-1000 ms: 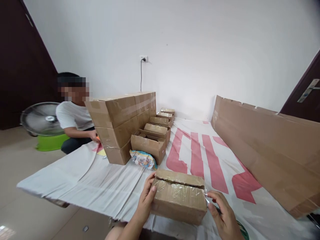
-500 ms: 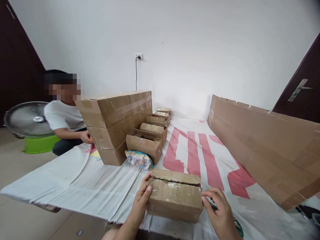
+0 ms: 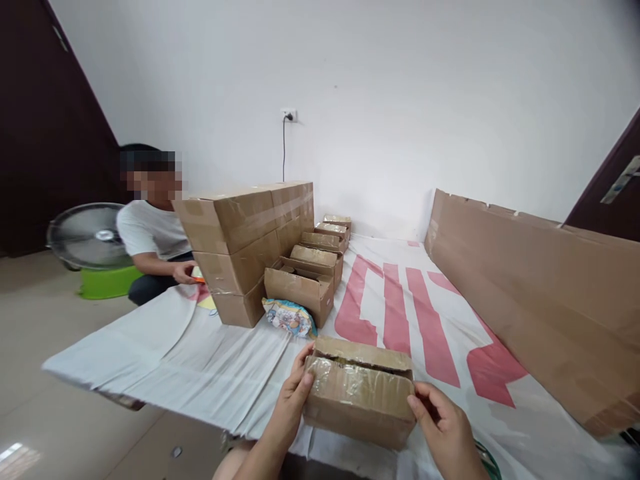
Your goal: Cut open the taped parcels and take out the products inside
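A small brown cardboard box (image 3: 357,393) sits at the table's front edge, its taped top flaps parted by a narrow dark slit. My left hand (image 3: 295,393) grips its left end, thumb on the near side and fingers behind. At the right end, my right hand (image 3: 440,417) pinches the corner between thumb and curled fingers. Just behind the box lies a colourful patterned plastic bag (image 3: 291,317), against an open cardboard box (image 3: 300,293). The contents of the held box are hidden.
Stacked taped cartons (image 3: 245,253) stand at centre left, beside a row of small boxes (image 3: 320,257). A large cardboard sheet (image 3: 525,300) leans along the right. Across the table, a person (image 3: 155,230) crouches near a fan (image 3: 103,235). Green round handles (image 3: 487,460) lie by my right wrist.
The view has turned slightly left, so everything appears further right. My right hand's fingers have closed in on the box's corner. The other person's hand now shows a pale and orange item.
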`<state>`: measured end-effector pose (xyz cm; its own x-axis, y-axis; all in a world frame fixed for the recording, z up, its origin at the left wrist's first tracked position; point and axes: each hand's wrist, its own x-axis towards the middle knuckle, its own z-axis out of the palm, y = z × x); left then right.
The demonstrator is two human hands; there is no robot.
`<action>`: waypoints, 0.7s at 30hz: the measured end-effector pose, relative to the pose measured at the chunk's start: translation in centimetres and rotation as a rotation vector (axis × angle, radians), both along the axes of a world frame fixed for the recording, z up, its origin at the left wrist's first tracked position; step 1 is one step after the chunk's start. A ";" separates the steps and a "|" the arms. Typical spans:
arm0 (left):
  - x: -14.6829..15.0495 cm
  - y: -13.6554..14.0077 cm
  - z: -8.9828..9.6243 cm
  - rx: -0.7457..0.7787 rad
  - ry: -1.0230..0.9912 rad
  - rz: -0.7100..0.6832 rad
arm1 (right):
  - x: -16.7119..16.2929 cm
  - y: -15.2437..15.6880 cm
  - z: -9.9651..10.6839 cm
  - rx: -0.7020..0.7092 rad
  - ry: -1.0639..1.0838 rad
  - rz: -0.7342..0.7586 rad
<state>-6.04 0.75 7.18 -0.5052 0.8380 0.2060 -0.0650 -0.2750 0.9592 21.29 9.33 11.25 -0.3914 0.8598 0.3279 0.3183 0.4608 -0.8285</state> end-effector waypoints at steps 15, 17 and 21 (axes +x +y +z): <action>0.3 -0.5 1.6 -0.005 0.384 0.109 | -0.3 1.5 -0.7 -0.243 0.113 0.100; 0.5 -0.4 1.9 -0.023 0.423 0.139 | -0.3 1.7 -0.5 -0.065 0.092 0.021; 0.8 0.2 1.9 -0.036 0.445 0.195 | 1.1 2.1 -1.1 0.219 0.024 -0.178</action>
